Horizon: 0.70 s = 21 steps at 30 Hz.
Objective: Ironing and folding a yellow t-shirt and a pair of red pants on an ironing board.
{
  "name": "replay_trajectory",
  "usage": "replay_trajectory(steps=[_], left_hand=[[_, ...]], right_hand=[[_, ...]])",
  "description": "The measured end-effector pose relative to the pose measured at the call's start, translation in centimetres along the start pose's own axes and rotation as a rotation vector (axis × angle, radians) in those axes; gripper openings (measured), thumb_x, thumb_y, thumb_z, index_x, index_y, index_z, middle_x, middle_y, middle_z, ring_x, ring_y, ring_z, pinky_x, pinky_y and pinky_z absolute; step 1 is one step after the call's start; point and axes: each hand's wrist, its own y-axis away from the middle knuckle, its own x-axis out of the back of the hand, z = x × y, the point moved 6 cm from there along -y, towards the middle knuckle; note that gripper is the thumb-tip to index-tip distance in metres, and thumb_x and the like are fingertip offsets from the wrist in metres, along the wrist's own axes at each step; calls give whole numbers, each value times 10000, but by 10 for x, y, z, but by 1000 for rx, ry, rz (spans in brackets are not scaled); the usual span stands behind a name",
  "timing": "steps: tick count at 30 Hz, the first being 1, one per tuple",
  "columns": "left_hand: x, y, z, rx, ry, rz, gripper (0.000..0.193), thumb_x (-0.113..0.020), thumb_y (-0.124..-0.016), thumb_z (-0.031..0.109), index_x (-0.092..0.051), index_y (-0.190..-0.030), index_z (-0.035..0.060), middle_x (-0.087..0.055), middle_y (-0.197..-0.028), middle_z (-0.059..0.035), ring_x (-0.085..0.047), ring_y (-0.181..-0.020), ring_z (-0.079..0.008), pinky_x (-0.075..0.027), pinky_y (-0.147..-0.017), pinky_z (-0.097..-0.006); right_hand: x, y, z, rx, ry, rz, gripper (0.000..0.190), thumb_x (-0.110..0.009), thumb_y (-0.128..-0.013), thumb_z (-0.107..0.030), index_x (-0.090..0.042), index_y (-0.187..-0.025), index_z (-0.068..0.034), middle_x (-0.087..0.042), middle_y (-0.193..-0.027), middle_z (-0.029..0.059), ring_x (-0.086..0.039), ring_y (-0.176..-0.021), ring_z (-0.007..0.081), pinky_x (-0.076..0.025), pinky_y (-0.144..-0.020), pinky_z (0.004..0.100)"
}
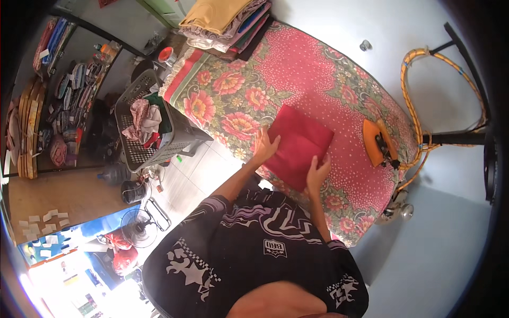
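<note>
A folded dark-red cloth (298,149) lies flat on a table covered with a floral-patterned red and green cloth (302,75). My left hand (265,146) is at the red cloth's left edge, thumb over it and fingers along the side. At its lower right corner is my right hand (318,173), fingers and thumb on the edge. Whether either hand pinches the fabric cannot be told. To the right of the folded cloth, an orange electric iron (373,143) rests on the table cover, its cord running off to the right.
A stack of folded clothes (222,20) stands at the table's far left end. Left of the table, a grey plastic basket (159,155) holds crumpled garments. A yellow-wrapped cord (405,79) loops near the wall. A fan (139,226) stands at lower left, near shelves of fabrics.
</note>
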Motion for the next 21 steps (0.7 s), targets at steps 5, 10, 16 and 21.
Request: replay_trajectory(steps=[5,10,16,21], left_hand=[[-12,-34,-42,340,412,-469,468,-709,-839,283,-588,-1162,-34,-649,-1038,-139,-615,-970,-204,-485,-861,-345],[11,-46,-62,224,736,-573,411,-670,-867,188,-581,-1208,-24,-650,-1041,-93,-606,-937,-171,-482,-847,-318],[71,-74,-81,418,966,-1045,579,-584,-967,267,-371,-1446,20,-538,-1349,-106,-543,-1193,-212,-499,-932,-355],[179,-160,-91,187,944,-785,664,-634,-944,335,-340,-1462,40,-526,-1360,-82,-519,-1220,-201,-442,-1001,-360]], right_hand=[[-30,-49,40,-272,-360,-224,614,-615,-948,-355,-463,-1328,102,-565,-1279,247,-543,-1157,320,-399,-1004,384],[-42,-73,-42,-202,-270,-151,503,-610,-956,-303,-512,-1285,65,-619,-1176,205,-574,-1102,267,-427,-951,348],[-71,-55,-313,290,14,-417,281,-642,-920,-149,-576,-1133,21,-659,-968,193,-646,-875,238,-491,-790,336],[-114,-46,-453,612,7,-470,280,-689,-867,-75,-586,-1103,34,-656,-875,195,-670,-803,269,-504,-751,329]])
